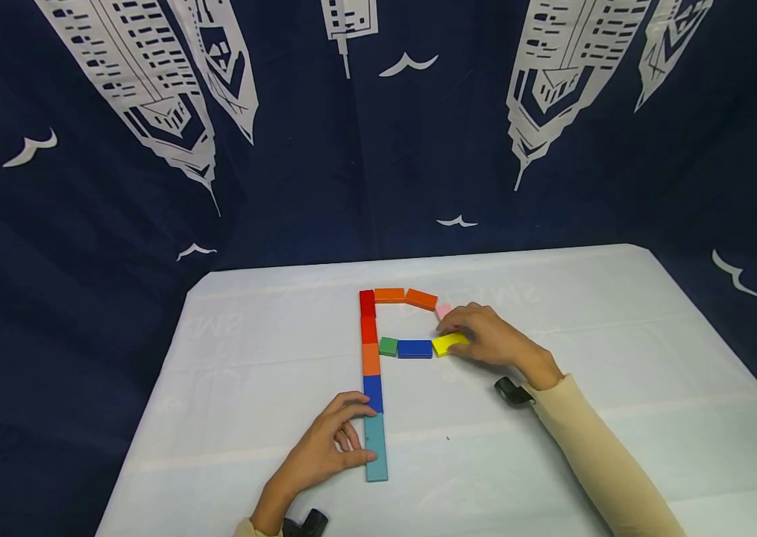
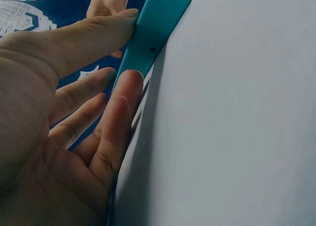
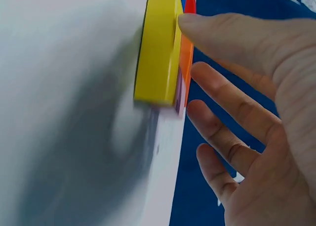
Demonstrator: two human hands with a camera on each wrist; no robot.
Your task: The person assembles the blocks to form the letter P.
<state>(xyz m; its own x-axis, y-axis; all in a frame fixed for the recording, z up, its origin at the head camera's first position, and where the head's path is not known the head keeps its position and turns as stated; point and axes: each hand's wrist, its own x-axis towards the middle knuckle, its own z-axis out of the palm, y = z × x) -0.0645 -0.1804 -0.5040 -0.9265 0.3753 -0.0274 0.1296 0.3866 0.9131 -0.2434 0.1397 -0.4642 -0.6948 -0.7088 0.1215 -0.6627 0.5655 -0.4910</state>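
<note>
Colored blocks lie in a P-like outline. My left hand (image 1: 324, 447) rests beside the lower end of its upright, thumb and fingertips touching the teal block (image 1: 376, 459); one fingertip reaches the blue block (image 1: 373, 391) above. In the left wrist view, the fingers lie loosely spread along the teal block (image 2: 158, 28). My right hand (image 1: 488, 335) is over the outline's right side. Its thumb touches the yellow block (image 3: 158, 48), while the other visible fingers stay apart from it. Near its fingertips is the partly covered pink block (image 1: 444, 310).
Red blocks (image 1: 368, 328) and an orange block (image 1: 371, 359) form the upper upright. Two orange blocks (image 1: 389, 295) run along the top. A green block (image 1: 388, 347) and another blue block (image 1: 415, 349) join the yellow one. A dark blue patterned cloth (image 1: 365, 164) hangs behind the white table (image 1: 250, 335).
</note>
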